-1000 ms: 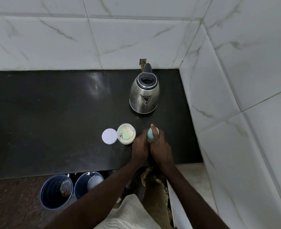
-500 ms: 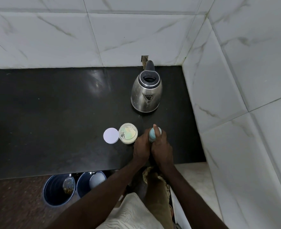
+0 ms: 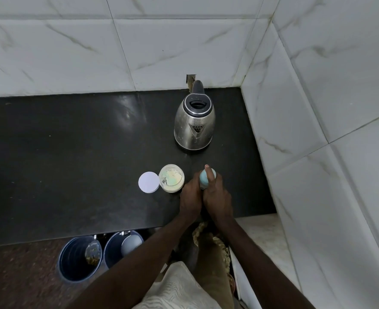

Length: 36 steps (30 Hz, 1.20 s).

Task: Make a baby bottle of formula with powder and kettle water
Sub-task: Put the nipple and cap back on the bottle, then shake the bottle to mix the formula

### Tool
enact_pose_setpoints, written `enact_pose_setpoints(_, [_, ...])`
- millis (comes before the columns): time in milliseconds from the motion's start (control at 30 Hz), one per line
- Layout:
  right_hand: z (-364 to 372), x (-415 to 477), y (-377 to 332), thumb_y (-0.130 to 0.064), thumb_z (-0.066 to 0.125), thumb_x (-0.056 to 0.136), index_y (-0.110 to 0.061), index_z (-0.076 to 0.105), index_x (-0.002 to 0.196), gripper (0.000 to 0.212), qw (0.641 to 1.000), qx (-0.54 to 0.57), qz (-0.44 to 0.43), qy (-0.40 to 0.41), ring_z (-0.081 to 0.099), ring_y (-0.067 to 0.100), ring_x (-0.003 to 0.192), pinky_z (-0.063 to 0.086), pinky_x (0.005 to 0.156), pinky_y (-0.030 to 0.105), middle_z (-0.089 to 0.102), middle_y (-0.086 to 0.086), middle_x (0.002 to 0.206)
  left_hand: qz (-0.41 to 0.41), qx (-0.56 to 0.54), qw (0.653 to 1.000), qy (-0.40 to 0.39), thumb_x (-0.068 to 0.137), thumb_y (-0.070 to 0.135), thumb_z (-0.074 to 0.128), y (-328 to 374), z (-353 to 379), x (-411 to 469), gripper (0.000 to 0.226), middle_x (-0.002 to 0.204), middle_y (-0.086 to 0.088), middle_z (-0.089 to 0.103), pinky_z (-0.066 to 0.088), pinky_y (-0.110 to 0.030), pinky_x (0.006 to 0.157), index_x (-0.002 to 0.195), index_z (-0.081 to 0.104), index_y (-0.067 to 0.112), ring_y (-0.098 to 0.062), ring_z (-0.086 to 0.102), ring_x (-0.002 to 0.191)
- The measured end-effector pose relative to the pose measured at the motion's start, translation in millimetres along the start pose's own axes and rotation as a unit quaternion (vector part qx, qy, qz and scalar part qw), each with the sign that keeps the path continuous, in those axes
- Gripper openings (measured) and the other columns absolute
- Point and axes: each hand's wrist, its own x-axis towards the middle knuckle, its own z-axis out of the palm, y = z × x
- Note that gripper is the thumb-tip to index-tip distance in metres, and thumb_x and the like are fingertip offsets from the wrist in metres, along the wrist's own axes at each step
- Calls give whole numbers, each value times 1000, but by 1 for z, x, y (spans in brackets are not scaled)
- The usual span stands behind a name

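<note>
Both hands on the baby bottle [image 3: 203, 179], which stands near the worktop's [image 3: 72, 166] front edge, toward its right end. My left hand [image 3: 190, 196] wraps its side from the left, fingers curled round it. My right hand [image 3: 217, 195] holds it from the right, with the forefinger [image 3: 209, 175] lying straight up over the pale teal cap. The hands meet around it, knuckles touching.

Only the rounded teal top shows; the bottle's body and anything inside it are hidden under my hands. Can't tell whether its base rests on the worktop or is lifted.

Just left of my left hand: open powder jar [image 3: 171, 178], pale cream contents, a glinting bit inside too small to make out. Its white lid [image 3: 148, 182] lies flat against the jar's left side.

Steel kettle [image 3: 194, 128] behind the bottle, near the back right corner, lid closed, spout facing me, handle toward the wall.

Below the front edge: two dark bins [image 3: 79, 262], partly cut off by the worktop.
</note>
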Motion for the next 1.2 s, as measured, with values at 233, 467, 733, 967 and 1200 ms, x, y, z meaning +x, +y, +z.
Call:
enact_pose_setpoints(233, [-2, -1, 2, -24, 51, 103, -36, 22, 163, 68, 1000, 11, -3, -9, 62, 38, 117, 54, 95, 49, 41, 11, 152, -18, 76, 997, -25, 101, 40, 54, -12, 9, -4, 51, 144, 6, 58, 48, -39, 108, 148, 46, 23, -8, 55, 132])
enact_pose_setpoints(467, [-6, -3, -2, -38, 52, 104, -41, 16, 163, 69, 1000, -12, 4, -18, 63, 35, 116, 51, 92, 46, 44, 10, 146, 87, 279, 951, -102, 103, 14, 46, -19, 8, -14, 61, 161, -30, 23, 29, -44, 124, 155, 26, -10, -38, 32, 150])
enact_pose_setpoints(733, [-8, -7, -9, -40, 55, 103, -47, 18, 157, 66, 999, 51, 8, -3, 59, 30, 127, 52, 98, 46, 42, 6, 154, 132, 485, 849, -164, 99, 27, 8, -24, 5, -14, 71, 155, -49, -6, -13, -59, 121, 153, -2, -19, -64, -7, 146])
enact_pose_setpoints(967, [-15, 1, 2, -45, 54, 103, -43, 19, 160, 67, 1000, -2, -21, -7, 63, 32, 120, 54, 91, 44, 47, 7, 150, 114, 485, 844, -201, 98, 27, 30, -25, 7, -2, 67, 146, -48, 35, 29, -65, 118, 146, 35, -20, -68, 26, 138])
enact_pose_setpoints(1200, [-28, 13, 25, -47, 56, 100, -45, 9, 160, 76, 993, -71, -88, -44, 67, 34, 110, 57, 82, 46, 50, 7, 143, 14, 496, 833, -245, 102, 37, 19, -9, 13, 8, 73, 149, -45, 33, 22, -70, 117, 150, 28, -16, -70, 20, 138])
